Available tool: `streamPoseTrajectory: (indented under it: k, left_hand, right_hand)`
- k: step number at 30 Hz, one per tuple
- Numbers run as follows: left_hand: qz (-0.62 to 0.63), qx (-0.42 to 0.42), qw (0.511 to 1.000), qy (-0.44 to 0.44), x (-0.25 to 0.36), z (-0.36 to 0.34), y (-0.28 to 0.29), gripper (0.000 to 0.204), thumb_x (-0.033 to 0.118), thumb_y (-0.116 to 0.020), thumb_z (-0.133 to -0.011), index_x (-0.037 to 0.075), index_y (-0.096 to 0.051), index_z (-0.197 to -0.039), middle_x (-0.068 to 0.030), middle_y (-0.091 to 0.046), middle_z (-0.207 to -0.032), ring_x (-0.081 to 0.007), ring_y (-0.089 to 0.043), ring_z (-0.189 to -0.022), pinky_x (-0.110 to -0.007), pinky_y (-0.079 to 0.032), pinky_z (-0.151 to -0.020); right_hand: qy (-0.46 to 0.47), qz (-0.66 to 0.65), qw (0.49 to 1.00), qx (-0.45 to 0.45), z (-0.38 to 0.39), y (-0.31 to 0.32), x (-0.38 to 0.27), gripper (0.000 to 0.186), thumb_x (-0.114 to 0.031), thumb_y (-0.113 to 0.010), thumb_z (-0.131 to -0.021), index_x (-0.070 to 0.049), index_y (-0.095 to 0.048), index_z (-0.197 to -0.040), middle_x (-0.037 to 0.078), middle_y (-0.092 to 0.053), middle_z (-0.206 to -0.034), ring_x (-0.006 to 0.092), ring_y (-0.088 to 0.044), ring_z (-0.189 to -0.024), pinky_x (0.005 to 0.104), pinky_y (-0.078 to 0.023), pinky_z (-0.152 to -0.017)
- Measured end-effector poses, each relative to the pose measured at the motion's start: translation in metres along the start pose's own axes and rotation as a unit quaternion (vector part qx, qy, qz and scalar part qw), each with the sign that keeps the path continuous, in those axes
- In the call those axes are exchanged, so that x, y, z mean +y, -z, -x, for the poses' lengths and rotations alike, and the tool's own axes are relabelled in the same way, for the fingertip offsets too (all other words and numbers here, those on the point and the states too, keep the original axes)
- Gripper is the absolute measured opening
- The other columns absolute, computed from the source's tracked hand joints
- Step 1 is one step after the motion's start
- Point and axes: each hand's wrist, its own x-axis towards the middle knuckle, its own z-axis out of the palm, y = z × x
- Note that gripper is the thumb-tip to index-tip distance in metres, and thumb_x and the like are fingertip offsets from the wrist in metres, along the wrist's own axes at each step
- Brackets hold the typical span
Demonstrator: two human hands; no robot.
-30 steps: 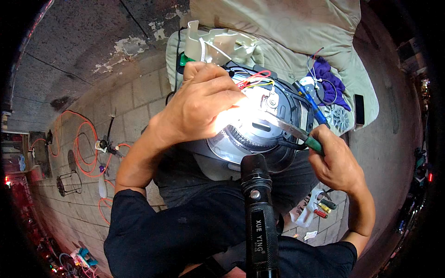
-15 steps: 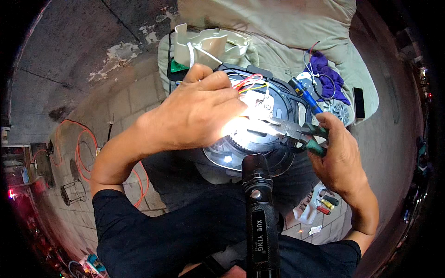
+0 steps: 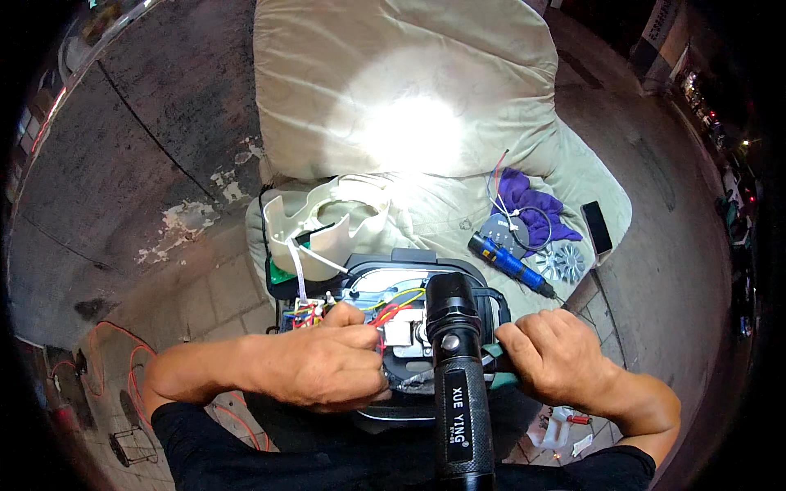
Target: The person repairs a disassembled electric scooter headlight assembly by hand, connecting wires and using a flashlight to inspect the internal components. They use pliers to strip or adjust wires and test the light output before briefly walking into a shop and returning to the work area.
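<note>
An opened appliance (image 3: 416,279) with a dark housing and red and yellow wires (image 3: 391,309) sits at the lower centre. My left hand (image 3: 323,360) is closed at its left part, beside the wires; what its fingers grip is hidden. At the appliance's right side my right hand (image 3: 553,352) grips green-handled pliers (image 3: 503,376), whose jaws are largely hidden behind a black flashlight (image 3: 453,327) standing in front of the camera. Beyond the appliance lie a cream plastic cover (image 3: 364,214) and a green circuit board (image 3: 280,272).
A padded cream seat (image 3: 315,90) holds a purple cloth (image 3: 540,221), blue tool (image 3: 516,266), finned disc (image 3: 565,262) and phone (image 3: 597,226). A weathered wall (image 3: 123,180) stands left, orange hose (image 3: 106,344) on the paving. A tool tray (image 3: 547,430) lies low right.
The view has tilted up, so appliance and hands sit lower in the picture, and the light spot has moved onto the seat's upper cushion. The pliers are now mostly hidden behind the flashlight.
</note>
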Motion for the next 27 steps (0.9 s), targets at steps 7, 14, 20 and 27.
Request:
streamPoseTrajectory:
  k: [7, 14, 20, 27]
  left_hand:
    - [0.034, 0.05, 0.998, 0.004, 0.002, -0.005, -0.009, 0.032, 0.016, -0.08, -0.092, 0.012, -0.053, -0.076, -0.0034, -0.048, -0.073, -0.0237, -0.051, -0.076, -0.043, -0.039, -0.081]
    - [0.056, 0.071, 0.996, -0.009, -0.006, -0.012, -0.012, 0.033, 0.016, -0.083, -0.089, 0.012, -0.054, -0.073, -0.0028, -0.048, -0.07, -0.0231, -0.051, -0.072, -0.041, -0.039, -0.077]
    - [0.067, 0.09, 0.993, 0.028, -0.008, -0.012, -0.008, 0.034, 0.012, -0.084, -0.085, 0.011, -0.054, -0.07, -0.0038, -0.048, -0.068, -0.0235, -0.052, -0.07, -0.041, -0.038, -0.075]
    - [0.066, 0.099, 0.992, 0.038, -0.013, -0.003, -0.027, 0.035, 0.011, -0.083, -0.085, 0.011, -0.053, -0.07, -0.0035, -0.049, -0.066, -0.0248, -0.051, -0.07, -0.041, -0.036, -0.073]
  right_hand:
    - [0.018, 0.009, 1.0, 0.015, 0.0, -0.008, 0.009, 0.028, -0.016, -0.071, -0.083, -0.007, -0.068, -0.109, 0.003, -0.058, -0.082, 0.0198, -0.059, -0.069, 0.034, -0.046, -0.059]
    - [0.043, 0.015, 0.999, 0.01, -0.002, -0.007, 0.023, 0.029, -0.019, -0.07, -0.084, -0.007, -0.068, -0.111, 0.002, -0.056, -0.081, 0.0191, -0.059, -0.07, 0.0339, -0.045, -0.06]
    - [0.025, -0.014, 1.0, 0.011, -0.007, -0.011, 0.029, 0.034, -0.018, -0.07, -0.084, -0.006, -0.067, -0.115, 0.004, -0.057, -0.082, 0.0213, -0.06, -0.071, 0.0357, -0.048, -0.063]
    - [0.02, -0.028, 0.999, -0.01, 0.002, -0.021, 0.025, 0.034, -0.017, -0.068, -0.085, -0.008, -0.067, -0.118, 0.004, -0.058, -0.083, 0.0227, -0.061, -0.072, 0.0375, -0.049, -0.061]
